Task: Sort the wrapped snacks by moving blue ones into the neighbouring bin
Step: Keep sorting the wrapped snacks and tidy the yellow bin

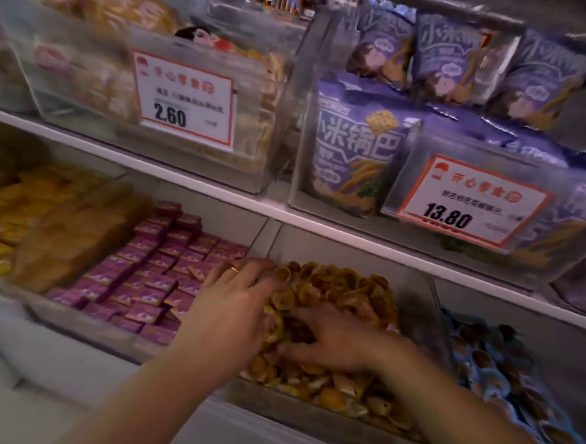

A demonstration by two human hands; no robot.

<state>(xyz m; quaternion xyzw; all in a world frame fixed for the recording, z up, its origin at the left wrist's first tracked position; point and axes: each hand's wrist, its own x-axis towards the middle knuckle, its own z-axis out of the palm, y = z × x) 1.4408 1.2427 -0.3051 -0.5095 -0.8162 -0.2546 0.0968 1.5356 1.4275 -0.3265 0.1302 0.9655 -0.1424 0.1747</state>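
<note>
A clear bin (432, 299) on the lower shelf is heaped with orange wrapped snacks (349, 290). Both my hands are in that heap. My left hand (231, 307), with a ring on one finger, lies on the pile's left side, its fingertips dug into the wrappers. My right hand (329, 340) lies palm down on the middle of the pile with fingers spread and tips buried. Whether either hand holds a snack is hidden. The neighbouring bin on the right holds blue wrapped snacks (502, 372). No blue wrapper shows in the orange heap.
A bin of purple wrapped squares (151, 275) sits to the left, then yellow packs (17, 215). The white shelf edge (318, 230) runs just above the bins. Upper bins hold purple bags (357, 157) and price cards reading 2.60 (184, 100) and 13.80 (471, 202).
</note>
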